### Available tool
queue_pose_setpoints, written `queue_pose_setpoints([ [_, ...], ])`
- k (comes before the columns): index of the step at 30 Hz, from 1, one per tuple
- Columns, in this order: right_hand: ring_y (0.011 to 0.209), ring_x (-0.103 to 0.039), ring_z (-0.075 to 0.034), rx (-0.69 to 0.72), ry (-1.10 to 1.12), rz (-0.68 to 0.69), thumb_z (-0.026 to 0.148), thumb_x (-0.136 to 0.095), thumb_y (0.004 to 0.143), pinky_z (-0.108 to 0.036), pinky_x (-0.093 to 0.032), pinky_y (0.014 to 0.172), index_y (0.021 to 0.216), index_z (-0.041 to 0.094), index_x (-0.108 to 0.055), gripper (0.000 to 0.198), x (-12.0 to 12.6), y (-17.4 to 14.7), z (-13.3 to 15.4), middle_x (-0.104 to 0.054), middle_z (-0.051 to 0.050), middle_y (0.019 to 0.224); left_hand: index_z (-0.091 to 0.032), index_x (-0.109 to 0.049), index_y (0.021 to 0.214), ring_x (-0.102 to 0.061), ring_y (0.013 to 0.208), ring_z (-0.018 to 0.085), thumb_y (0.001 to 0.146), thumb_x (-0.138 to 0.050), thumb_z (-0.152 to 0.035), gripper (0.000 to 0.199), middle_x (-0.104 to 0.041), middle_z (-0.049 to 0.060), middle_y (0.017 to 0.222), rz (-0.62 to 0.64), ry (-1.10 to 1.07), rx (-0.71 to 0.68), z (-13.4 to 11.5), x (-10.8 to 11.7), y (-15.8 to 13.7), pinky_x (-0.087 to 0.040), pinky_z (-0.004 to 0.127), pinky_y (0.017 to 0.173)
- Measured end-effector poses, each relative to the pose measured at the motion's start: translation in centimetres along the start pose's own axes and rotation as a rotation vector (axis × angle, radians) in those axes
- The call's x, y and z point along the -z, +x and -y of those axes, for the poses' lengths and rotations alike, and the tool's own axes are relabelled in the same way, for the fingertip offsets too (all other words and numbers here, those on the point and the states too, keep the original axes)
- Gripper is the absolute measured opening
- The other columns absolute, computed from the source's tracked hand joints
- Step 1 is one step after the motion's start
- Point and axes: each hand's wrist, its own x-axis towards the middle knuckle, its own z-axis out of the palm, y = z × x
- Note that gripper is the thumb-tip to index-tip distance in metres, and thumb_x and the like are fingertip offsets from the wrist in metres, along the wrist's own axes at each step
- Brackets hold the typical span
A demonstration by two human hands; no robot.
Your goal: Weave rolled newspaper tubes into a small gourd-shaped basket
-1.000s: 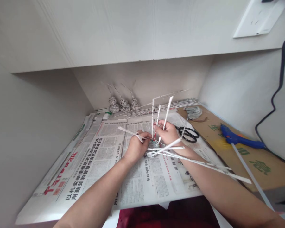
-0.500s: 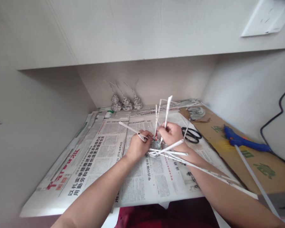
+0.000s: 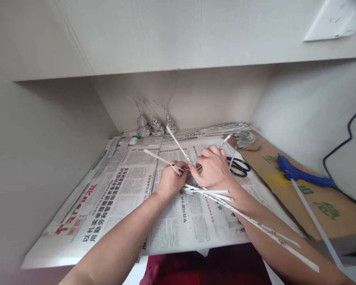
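Observation:
A small woven piece of rolled newspaper tubes (image 3: 189, 190) sits between my hands over the newspaper, mostly hidden by them. My left hand (image 3: 171, 180) is closed on its left edge, thumb and fingers pinched. A pale tube (image 3: 157, 156) sticks out past that hand to the upper left. My right hand (image 3: 214, 168) curls over the top of the piece, its fingertips closed at the base of a paper tube (image 3: 179, 145) that slants up to the left. Several long tubes (image 3: 255, 222) run from the piece across my right forearm.
Newspaper sheets (image 3: 112, 198) cover the table. Three gourd-shaped woven pieces (image 3: 158, 128) stand at the back beside a bundle of paper tubes (image 3: 207, 131). Black scissors (image 3: 240, 168) lie beyond my right hand. A blue glue gun (image 3: 302, 174) rests on cardboard (image 3: 280, 190) at right.
My right hand has turned palm down over the woven piece. The tubes that stood upright are lowered, one now slanting left. My left hand keeps its place on the piece.

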Motion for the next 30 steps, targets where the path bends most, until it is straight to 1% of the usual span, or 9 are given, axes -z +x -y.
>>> queue_pose_setpoints([
  [2,0.095,-0.047,-0.03,-0.013,-0.01,-0.002,0.044,-0.048,0.086,-0.045,-0.028,0.087,0.07,0.017,-0.07,0.038,0.2,0.0,-0.2,-0.067,-0.013,0.082,-0.019,-0.066,0.081,-0.061,0.075,0.015,0.077,-0.06,-0.015,0.008,-0.067,0.002,0.079,0.0,-0.036,0.022,0.0,0.0,0.0,-0.046,0.025,0.071],
  [4,0.088,-0.051,-0.027,-0.035,-0.015,0.002,0.041,-0.043,0.089,-0.045,-0.025,0.088,0.071,0.016,-0.069,0.041,0.5,0.0,-0.2,-0.067,-0.012,0.076,-0.019,-0.064,0.077,-0.061,0.071,0.014,0.075,-0.06,-0.012,0.008,-0.067,0.001,0.075,0.007,-0.057,0.039,0.0,0.0,0.0,-0.045,0.024,0.067],
  [8,0.08,-0.053,-0.024,-0.048,-0.021,0.02,0.034,-0.039,0.091,-0.045,-0.023,0.089,0.065,0.016,-0.068,0.043,0.9,-0.2,0.0,-0.068,-0.012,0.071,-0.018,-0.061,0.071,-0.059,0.068,0.013,0.073,-0.058,-0.01,0.009,-0.065,0.001,0.072,-0.011,-0.061,0.029,0.0,0.0,0.0,-0.044,0.023,0.064],
  [14,0.075,-0.057,-0.025,0.001,-0.069,0.187,0.03,-0.047,0.086,-0.038,-0.03,0.079,0.066,0.017,-0.069,0.032,0.2,-0.1,-0.7,-0.069,-0.011,0.07,-0.018,-0.063,0.072,-0.061,0.069,0.014,0.073,-0.059,-0.011,0.008,-0.067,0.002,0.072,-0.011,-0.057,0.038,0.2,-0.1,0.0,-0.045,0.024,0.065],
  [17,0.069,-0.06,-0.021,-0.024,0.037,0.289,0.03,-0.047,0.085,-0.032,-0.033,0.069,0.076,0.019,-0.07,0.027,-0.8,0.1,-1.3,-0.07,-0.009,0.073,-0.018,-0.065,0.073,-0.062,0.071,0.015,0.074,-0.059,-0.011,0.009,-0.069,0.002,0.074,0.004,-0.058,0.042,0.2,-0.1,0.1,-0.046,0.024,0.067],
  [20,0.068,-0.061,-0.017,-0.075,0.23,0.31,0.03,-0.05,0.084,-0.026,-0.033,0.06,0.083,0.021,-0.069,0.02,-1.7,0.2,-1.5,-0.071,-0.004,0.077,-0.018,-0.068,0.075,-0.064,0.075,0.016,0.075,-0.06,-0.013,0.01,-0.07,0.003,0.077,0.019,-0.007,0.05,0.2,0.0,0.0,-0.048,0.026,0.071],
  [22,0.068,-0.062,-0.015,-0.102,0.32,0.29,0.029,-0.054,0.082,-0.024,-0.033,0.058,0.081,0.021,-0.068,0.016,-2.2,0.3,-1.6,-0.071,-0.002,0.076,-0.019,-0.07,0.078,-0.065,0.078,0.017,0.075,-0.06,-0.015,0.011,-0.072,0.003,0.08,0.037,0.01,0.051,0.2,0.0,0.0,-0.048,0.026,0.074],
  [26,0.063,-0.061,-0.013,-0.16,0.384,0.238,0.028,-0.057,0.079,-0.022,-0.034,0.057,0.078,0.021,-0.069,0.014,-3.0,0.4,-1.7,-0.07,0.0,0.07,-0.019,-0.071,0.081,-0.065,0.081,0.017,0.076,-0.06,-0.014,0.014,-0.073,0.003,0.085,0.049,-0.015,0.023,0.4,0.0,0.0,-0.048,0.026,0.077],
  [30,0.061,-0.061,-0.013,-0.148,0.424,0.292,0.032,-0.057,0.079,-0.022,-0.035,0.055,0.076,0.02,-0.07,0.017,-3.2,0.6,-2.0,-0.07,0.0,0.068,-0.02,-0.071,0.079,-0.065,0.075,0.015,0.077,-0.058,-0.013,0.015,-0.073,0.001,0.08,0.06,0.004,0.068,0.2,0.1,0.1,-0.047,0.024,0.071],
])
